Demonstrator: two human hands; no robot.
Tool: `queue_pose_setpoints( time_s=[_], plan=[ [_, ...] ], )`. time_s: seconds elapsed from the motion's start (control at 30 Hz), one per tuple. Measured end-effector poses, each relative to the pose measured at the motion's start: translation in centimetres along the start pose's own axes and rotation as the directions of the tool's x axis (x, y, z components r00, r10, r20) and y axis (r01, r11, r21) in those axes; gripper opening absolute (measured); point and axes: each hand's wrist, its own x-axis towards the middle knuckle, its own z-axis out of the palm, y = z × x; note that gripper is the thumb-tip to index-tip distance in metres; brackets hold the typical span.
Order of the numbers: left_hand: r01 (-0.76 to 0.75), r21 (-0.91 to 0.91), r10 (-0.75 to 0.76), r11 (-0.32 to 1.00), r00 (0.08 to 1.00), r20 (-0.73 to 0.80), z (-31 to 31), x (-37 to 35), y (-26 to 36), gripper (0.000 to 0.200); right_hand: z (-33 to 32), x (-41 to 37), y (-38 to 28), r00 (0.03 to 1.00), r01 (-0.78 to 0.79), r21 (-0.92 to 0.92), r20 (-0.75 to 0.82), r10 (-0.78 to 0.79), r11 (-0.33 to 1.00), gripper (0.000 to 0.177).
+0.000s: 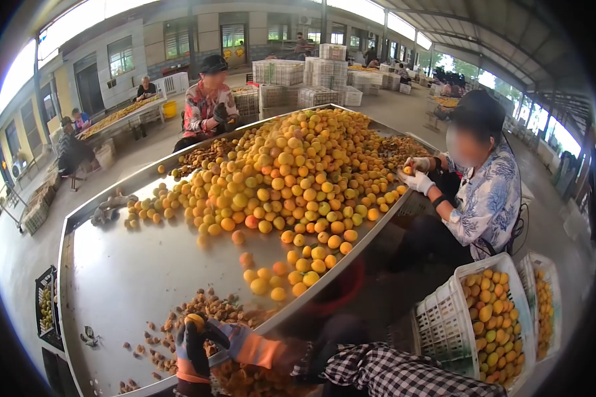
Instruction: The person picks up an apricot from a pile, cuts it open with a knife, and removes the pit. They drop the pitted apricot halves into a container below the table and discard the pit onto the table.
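Near the table's front edge, an apricot [195,322] sits in my gloved hands. My left hand [191,351], in a dark glove with an orange cuff, has its fingers closed around the fruit. From the right, my right hand [226,336], in a blue, dark and orange glove, meets it with closed fingers at the apricot's side. Small brown pits [212,306] lie scattered behind and around my hands. Beyond them, a large heap of yellow-orange apricots [291,165] covers the far part of the metal table [126,264], with several loose ones trailing towards me.
A raised rim edges the table. White crates of apricots [444,324] stand at my right. On that side a person [487,185] in white gloves holds fruit; another person [208,106] sits across. A black crate [46,304] is at the left, stacked crates [324,73] behind.
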Motion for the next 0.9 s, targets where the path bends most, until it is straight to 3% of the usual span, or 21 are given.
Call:
queue_pose_setpoints(
  time_s=[0.03, 0.07, 0.1, 0.2, 0.3, 0.33, 0.37, 0.4, 0.43, 0.47, 0.5, 0.57, 0.6, 0.67, 0.7, 0.73, 0.77, 0.8, 0.9],
  plan=[
    [-0.170, 0.217, 0.198, 0.961, 0.974, -0.114, 0.3, -0.2, 0.2, 0.046, 0.2, -0.1, 0.6, 1.000, -0.002, -0.003, -0.003, 0.002, 1.000, 0.061],
    [-0.148, 0.246, 0.148, 0.958, 0.989, 0.017, 0.2, -0.5, 1.6, 0.049, 0.8, -0.1, 1.6, 0.997, -0.017, -0.178, 0.065, 0.029, 0.984, 0.051],
    [-0.146, 0.246, 0.146, 0.958, 0.989, 0.019, -0.1, -0.4, 1.5, 0.049, 1.4, -0.3, 2.5, 0.990, -0.019, -0.347, 0.128, 0.068, 0.938, 0.042],
    [-0.312, 0.474, 0.343, 0.823, 0.939, 0.023, -1.4, 0.2, 1.3, 0.053, 0.8, -0.5, 1.1, 0.976, -0.090, -0.308, 0.162, 0.146, 0.947, 0.047],
    [-0.288, 0.524, 0.327, 0.801, 0.945, 0.019, -1.8, 0.3, 0.7, 0.049, 1.2, -0.6, 1.3, 0.999, -0.024, -0.245, 0.031, 0.033, 0.969, 0.050],
    [-0.240, 0.348, 0.303, 0.906, 0.943, -0.138, -1.2, 0.9, -0.6, 0.046, 1.1, -0.6, 0.9, 0.999, -0.026, -0.244, 0.028, 0.034, 0.969, 0.050],
    [-0.238, 0.349, 0.300, 0.907, 0.944, -0.137, -1.0, 0.7, -1.0, 0.046, 1.1, -0.8, 0.4, 0.999, -0.050, -0.215, -0.010, 0.049, 0.975, 0.051],
    [-0.092, 0.037, 0.095, 0.995, 0.991, -0.089, -0.8, 0.5, -1.5, 0.046, 1.1, -1.0, -0.1, 0.997, -0.075, -0.186, -0.047, 0.068, 0.980, 0.052],
    [0.091, -0.265, -0.088, 0.960, 0.996, 0.021, -0.4, 0.4, -1.5, 0.047, 1.0, -1.1, 0.1, 0.996, -0.078, -0.187, -0.046, 0.071, 0.979, 0.052],
    [0.095, -0.266, -0.156, 0.959, 0.964, -0.217, 0.2, 1.2, -1.9, 0.038, 0.9, -1.0, 0.1, 0.998, -0.037, -0.253, -0.066, 0.021, 0.967, 0.051],
    [0.096, -0.268, -0.156, 0.959, 0.964, -0.215, 0.2, 1.0, -1.6, 0.038, 0.8, -0.9, 0.1, 0.996, 0.004, -0.319, -0.083, -0.032, 0.948, 0.050],
    [0.078, 0.052, -0.071, 0.996, 0.989, -0.130, 0.2, 0.2, -0.6, 0.045, 0.5, -0.4, 0.1, 0.998, -0.055, -0.344, -0.021, 0.051, 0.937, 0.047],
    [0.079, 0.050, -0.072, 0.996, 0.989, -0.130, 0.5, 0.1, -0.4, 0.045, 0.4, -0.4, 0.3, 0.990, -0.113, -0.372, 0.040, 0.138, 0.921, 0.045],
    [-0.172, 0.434, 0.239, 0.884, 0.965, -0.105, 1.0, 0.0, -0.2, 0.045, 0.7, -0.3, 0.3, 0.991, -0.117, -0.352, 0.019, 0.132, 0.929, 0.042],
    [-0.169, 0.434, 0.237, 0.885, 0.966, -0.106, 0.8, 0.0, -0.3, 0.045, 1.0, -0.4, 0.4, 0.992, -0.118, -0.331, 0.001, 0.126, 0.936, 0.039],
    [-0.045, 0.128, 0.059, 0.991, 0.992, -0.113, 0.4, 0.1, -0.5, 0.045, 1.4, -0.3, 0.5, 0.992, -0.120, -0.329, 0.001, 0.128, 0.936, 0.039],
    [0.100, -0.187, -0.113, 0.977, 0.992, -0.063, 1.4, -0.1, 0.2, 0.044, 1.9, -0.4, 0.5, 0.991, -0.113, -0.393, 0.026, 0.134, 0.913, 0.038],
    [-0.012, -0.284, -0.103, 0.959, 0.917, -0.386, 3.4, -0.2, -0.2, 0.044, 2.1, -0.4, 0.5, 0.989, -0.103, -0.456, 0.051, 0.141, 0.884, 0.038],
    [0.000, -0.305, -0.143, 0.952, 0.882, -0.448, 3.5, 0.6, -0.6, 0.042, 1.6, 0.0, -0.9, 0.982, -0.081, -0.509, 0.107, 0.156, 0.857, 0.039]
  ],
)
